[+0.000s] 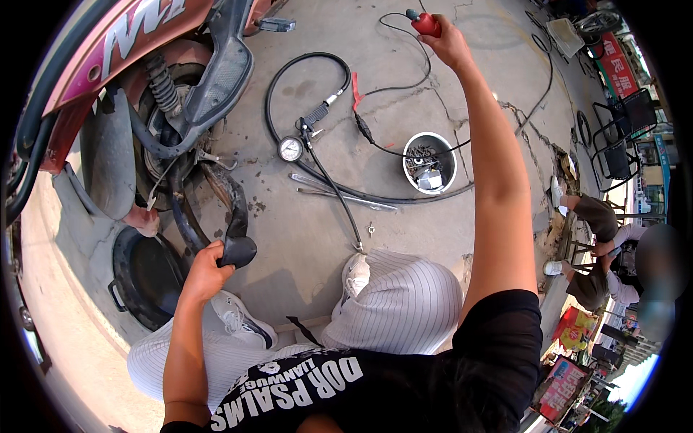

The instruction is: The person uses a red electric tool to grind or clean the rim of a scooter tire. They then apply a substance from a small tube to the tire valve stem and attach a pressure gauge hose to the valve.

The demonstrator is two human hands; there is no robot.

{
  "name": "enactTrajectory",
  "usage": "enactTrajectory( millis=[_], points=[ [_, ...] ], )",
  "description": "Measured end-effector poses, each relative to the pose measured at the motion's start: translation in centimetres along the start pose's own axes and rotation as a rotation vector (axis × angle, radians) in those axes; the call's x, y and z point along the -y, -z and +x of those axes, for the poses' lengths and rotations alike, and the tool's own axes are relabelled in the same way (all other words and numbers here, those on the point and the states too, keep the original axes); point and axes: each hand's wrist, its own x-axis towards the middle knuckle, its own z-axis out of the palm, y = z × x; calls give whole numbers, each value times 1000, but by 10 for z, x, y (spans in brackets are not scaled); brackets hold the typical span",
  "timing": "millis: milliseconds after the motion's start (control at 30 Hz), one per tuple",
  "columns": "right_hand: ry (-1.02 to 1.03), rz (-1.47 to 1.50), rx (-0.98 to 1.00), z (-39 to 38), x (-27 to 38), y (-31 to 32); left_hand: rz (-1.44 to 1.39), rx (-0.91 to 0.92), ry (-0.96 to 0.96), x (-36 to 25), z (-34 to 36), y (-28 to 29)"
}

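Note:
My left hand (pixel 204 273) is closed round a black rubber inner tube (pixel 237 216), whose loops hang by the scooter's wheel (pixel 170 90). A wide, flattened part of the tube (pixel 240 251) bulges out beside my fingers. Stretched far ahead, my right hand (pixel 449 47) grips a small red rounded thing (pixel 427 26) with a dark green end; its exact kind does not show. On the ground between my arms lies a tyre inflator with a round gauge (pixel 291 149) and a black hose (pixel 278 90). Two metal tyre levers (pixel 346 195) rest just below it.
A metal bowl (pixel 452 173) of small metal parts stands right of the gauge. The scooter (pixel 216 79) fills the upper left, with a black basin (pixel 123 270) below it. Black cables cross the cracked concrete. A seated person (pixel 613 252) and a chair (pixel 624 137) are at right.

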Motion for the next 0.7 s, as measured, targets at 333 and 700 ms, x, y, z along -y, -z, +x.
enactTrajectory(
  millis=[333, 700],
  points=[
    [521, -431, 427, -38, -7, -159, -112, 102, 43, -3, 28, 0],
    [180, -586, 391, -122, -98, -209, -217, 123, 59, -9, 39, -3]
  ],
)
